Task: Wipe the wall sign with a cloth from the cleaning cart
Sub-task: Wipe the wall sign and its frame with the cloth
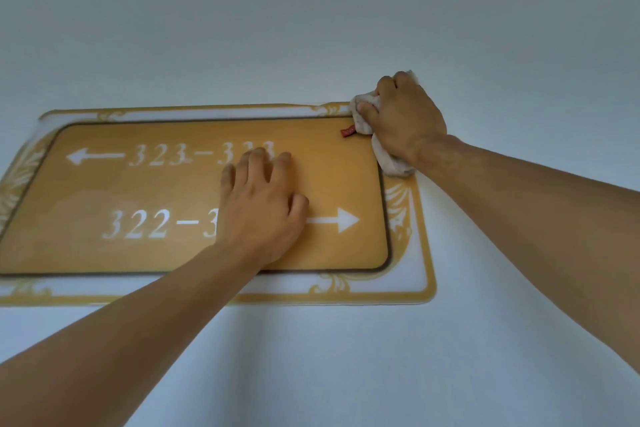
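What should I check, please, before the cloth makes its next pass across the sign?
1. Cloth held firmly: ok. The right hand grips the bunched cloth.
2. Cloth against the sign: ok. It sits on the upper right corner of the sign.
3. Sign steadied: ok. The left hand lies flat on the orange panel.
4. Path clear: not ok. The left hand covers part of both number rows.
5. Red tag tucked away: not ok. It sticks out onto the panel.
6. Dirt left on the sign: cannot tell; the picture is too soft.
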